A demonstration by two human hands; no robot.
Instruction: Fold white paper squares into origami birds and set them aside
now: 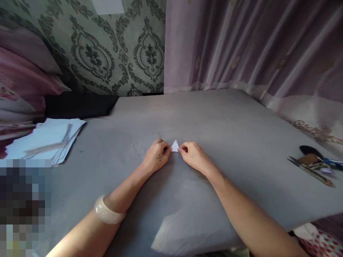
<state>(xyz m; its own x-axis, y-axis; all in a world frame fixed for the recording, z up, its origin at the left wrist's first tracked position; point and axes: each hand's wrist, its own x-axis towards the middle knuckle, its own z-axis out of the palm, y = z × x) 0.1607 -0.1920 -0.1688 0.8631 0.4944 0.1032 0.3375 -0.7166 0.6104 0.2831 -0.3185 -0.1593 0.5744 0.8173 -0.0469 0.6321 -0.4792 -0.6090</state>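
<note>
A small white folded paper triangle (175, 146) is held at the middle of the grey-covered table, its point facing away from me. My left hand (158, 154) pinches the triangle's left lower corner between thumb and forefinger. At the right lower corner, my right hand (193, 155) pinches it the same way. Both hands are closed, with the other fingers curled in. The fingertips hide the two lower corners. A pale bangle (108, 212) sits on my left forearm.
Loose white sheets (53, 139) lie at the left, by a folded black cloth (80, 104). Pointed tools and a blue-handled item (332, 163) rest near the right edge. Behind the grey table (203, 114) are patterned wallpaper and a purple curtain (209, 43). A blurred-out patch covers the lower left.
</note>
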